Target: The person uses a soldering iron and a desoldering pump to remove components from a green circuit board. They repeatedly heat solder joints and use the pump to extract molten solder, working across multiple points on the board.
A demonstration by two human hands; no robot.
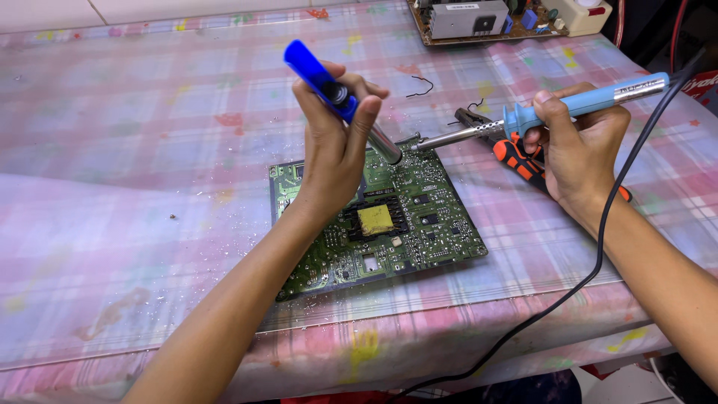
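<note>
A green circuit board point(419, 224) lies flat on the table, with a black component topped by a yellow patch near its middle. My left hand point(333, 142) grips a blue and silver desoldering pump point(329, 86), held tilted with its tip down on the board's far edge. My right hand point(580, 146) holds a light blue soldering iron point(553, 108). Its metal tip meets the pump's tip at the same spot on the board. A black cord point(598, 262) runs from the iron across my right forearm and off the table's front edge.
A pink plaid tablecloth point(134, 187) covers the table. Orange and black pliers point(516, 153) lie under my right hand. A second circuit board point(479, 19) and a cream-coloured box point(580, 15) sit at the far edge. Bits of black wire point(420, 86) lie beyond the green board.
</note>
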